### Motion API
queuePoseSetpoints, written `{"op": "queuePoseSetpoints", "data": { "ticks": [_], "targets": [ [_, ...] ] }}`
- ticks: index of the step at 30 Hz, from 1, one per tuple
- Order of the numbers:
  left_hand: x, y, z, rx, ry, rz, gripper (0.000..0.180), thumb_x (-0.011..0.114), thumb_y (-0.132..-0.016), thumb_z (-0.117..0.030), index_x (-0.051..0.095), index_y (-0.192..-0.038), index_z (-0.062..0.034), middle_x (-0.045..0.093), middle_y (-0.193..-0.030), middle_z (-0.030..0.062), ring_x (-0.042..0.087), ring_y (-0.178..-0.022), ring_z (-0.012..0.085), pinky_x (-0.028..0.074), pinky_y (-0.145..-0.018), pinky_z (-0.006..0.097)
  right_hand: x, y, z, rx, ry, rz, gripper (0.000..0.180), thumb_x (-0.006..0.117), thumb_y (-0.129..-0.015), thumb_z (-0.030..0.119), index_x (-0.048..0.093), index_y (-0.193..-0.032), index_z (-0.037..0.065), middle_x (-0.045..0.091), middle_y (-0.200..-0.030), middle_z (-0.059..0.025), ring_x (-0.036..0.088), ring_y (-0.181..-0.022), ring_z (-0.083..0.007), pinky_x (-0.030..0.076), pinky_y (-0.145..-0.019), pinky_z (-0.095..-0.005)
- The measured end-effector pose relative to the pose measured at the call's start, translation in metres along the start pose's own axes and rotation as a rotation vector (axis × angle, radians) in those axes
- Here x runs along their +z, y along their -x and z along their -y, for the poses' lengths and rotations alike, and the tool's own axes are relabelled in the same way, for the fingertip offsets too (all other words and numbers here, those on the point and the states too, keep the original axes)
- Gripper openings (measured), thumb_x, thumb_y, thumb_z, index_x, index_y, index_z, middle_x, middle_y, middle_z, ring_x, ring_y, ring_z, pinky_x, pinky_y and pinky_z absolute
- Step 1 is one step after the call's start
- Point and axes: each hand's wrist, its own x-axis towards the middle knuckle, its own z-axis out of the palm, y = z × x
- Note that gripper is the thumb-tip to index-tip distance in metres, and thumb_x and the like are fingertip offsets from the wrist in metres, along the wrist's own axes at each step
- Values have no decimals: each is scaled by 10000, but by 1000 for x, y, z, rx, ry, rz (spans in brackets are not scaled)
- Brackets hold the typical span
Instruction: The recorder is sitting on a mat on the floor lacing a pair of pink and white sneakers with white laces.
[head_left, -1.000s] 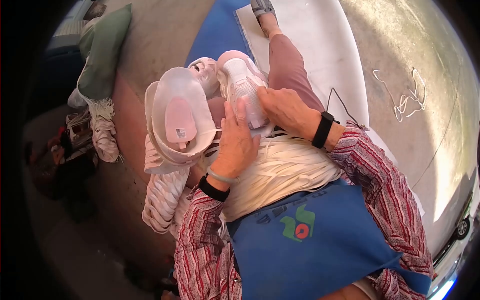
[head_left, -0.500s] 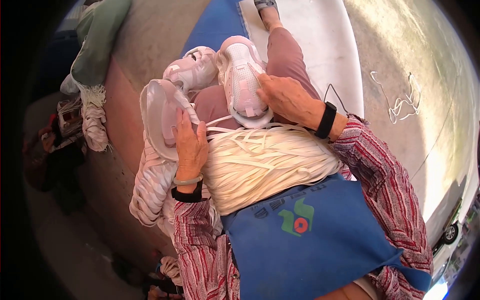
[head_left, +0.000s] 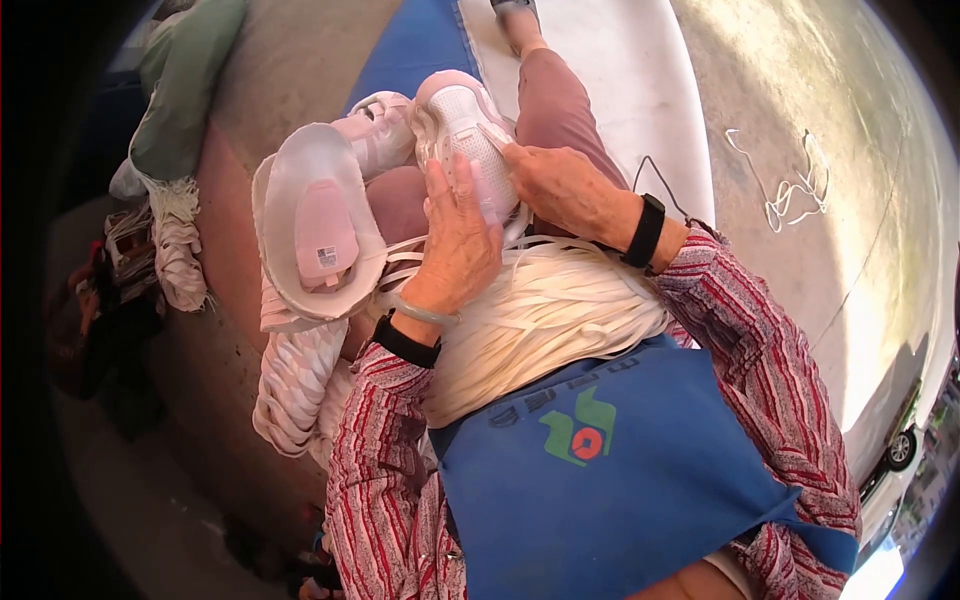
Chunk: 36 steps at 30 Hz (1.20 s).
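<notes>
A pink-and-white shoe upper (head_left: pixel 468 135) rests over my lap, its perforated front pointing away. My left hand (head_left: pixel 455 240) lies on its left side with fingers stretched out, holding nothing. At its right edge, my right hand (head_left: pixel 565 190) pinches a pale narrow strip that projects from the fingertips over the upper. Left of my left hand, another shoe upper (head_left: pixel 280 200) shows its pale lining and a pink tongue with a small label. Behind these, a third upper (head_left: pixel 380 125) is partly hidden. A thick bundle of cream shoelaces (head_left: pixel 550 310) lies across my lap.
A blue apron (head_left: pixel 600 480) covers my lap below the laces. Bundled pink-and-white uppers (head_left: pixel 300 385) hang at my left. A loose white cord (head_left: pixel 795 195) lies on the floor at right. A green sack (head_left: pixel 190 90) and tied pale laces (head_left: pixel 178 250) are at far left.
My left hand has left the left-hand upper and moved right onto the middle one. The left-hand upper now shows more of its lining and tongue. My right hand stays at the middle upper's edge.
</notes>
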Motion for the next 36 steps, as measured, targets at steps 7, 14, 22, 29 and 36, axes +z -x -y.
{"op": "queuePoseSetpoints", "data": {
  "ticks": [7,14,22,29,36],
  "targets": [
    [5,-2,-14,10,-18,-36,942,601,-760,-24,-22,-1458,87,-8,-1429,452,109,-1323,632,148,-1110,600,-26,3,-1,-27,-40,-50,203,564,-863,86,518,-1018,-38,637,-771,-206,643,-740,-365,518,-647,-427],
    [-40,-2,-13,-57,68,-114,588,655,-840,-112,400,-1347,43,337,-1416,330,403,-1298,426,350,-1071,428,-137,99,-38,431,-296,155,187,575,-887,147,670,-907,-13,634,-708,-108,587,-615,-192,464,-584,-322],
    [-37,-19,-112,222,413,175,227,627,-865,-78,604,-1079,-5,624,-1104,208,600,-1053,355,472,-923,405,-117,182,-53,497,-334,-12,198,590,-882,164,691,-991,34,633,-879,-113,603,-780,-216,475,-697,-320],
    [29,-9,-153,372,158,279,643,685,-837,-270,404,-1330,31,500,-1280,226,433,-1238,431,279,-1057,575,-105,185,-51,348,-263,20,161,612,-851,107,678,-983,42,640,-882,-114,621,-782,-264,487,-707,-338],
    [41,-5,-148,357,108,316,636,699,-806,-238,415,-1316,14,497,-1281,210,433,-1245,415,275,-1065,565,-97,193,-56,307,-325,-51,121,614,-829,101,662,-923,41,636,-849,-111,619,-761,-285,484,-690,-361]
  ]
}}
